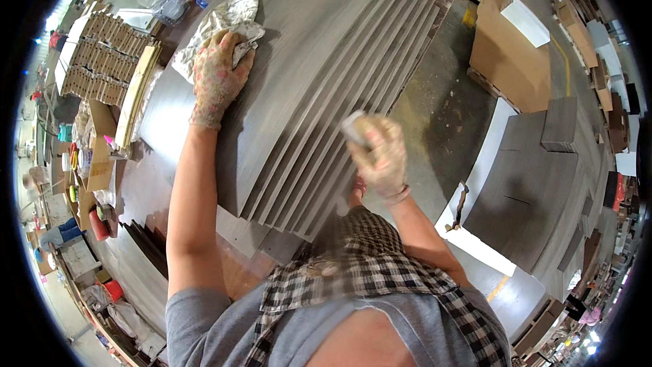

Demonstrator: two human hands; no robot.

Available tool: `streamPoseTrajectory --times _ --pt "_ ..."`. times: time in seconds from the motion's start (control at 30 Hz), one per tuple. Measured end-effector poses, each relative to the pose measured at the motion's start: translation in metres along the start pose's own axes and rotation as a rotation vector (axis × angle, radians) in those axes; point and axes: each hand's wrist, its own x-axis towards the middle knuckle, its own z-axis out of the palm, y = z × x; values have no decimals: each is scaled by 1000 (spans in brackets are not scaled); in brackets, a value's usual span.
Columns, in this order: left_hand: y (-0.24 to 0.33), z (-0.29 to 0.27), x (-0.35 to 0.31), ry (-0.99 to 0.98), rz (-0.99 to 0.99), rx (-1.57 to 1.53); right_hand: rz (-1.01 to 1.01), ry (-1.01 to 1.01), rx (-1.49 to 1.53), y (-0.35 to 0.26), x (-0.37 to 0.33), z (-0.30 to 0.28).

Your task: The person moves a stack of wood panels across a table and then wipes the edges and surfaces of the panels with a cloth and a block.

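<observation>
A stack of long grey wood-grain boards (292,47) lies in front of me, its near-right edges fanned out like steps. My left hand (221,80), in a patterned work glove, rests on the far-left part of the top board. Its fingers are bent over a crumpled whitish cloth (238,8), which spreads out beyond them. Gloved as well, my right hand (384,163) is closed around a small pale block (354,126) beside the stepped edges. Blur hides what the block is made of and whether it touches the boards.
Slotted brown pieces (102,58) are piled at the left, near clear plastic bottles (170,8). On the right, grey panels (519,190) lie stacked on white sheeting, with cardboard (502,54) farther off. Concrete floor (441,109) separates the two stacks.
</observation>
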Motion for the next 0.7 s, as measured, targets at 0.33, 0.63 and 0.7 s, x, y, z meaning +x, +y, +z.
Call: streamPoseTrajectory --times 0.33,0.63,0.7 --pt "-12 6 -7 89 64 -75 188 3 63 57 71 4" --pt "-10 3 -5 86 50 -108 -389 -469 183 -28 -1 3" --pt "-11 3 -4 68 52 -119 -351 -485 294 -38 -7 -9"
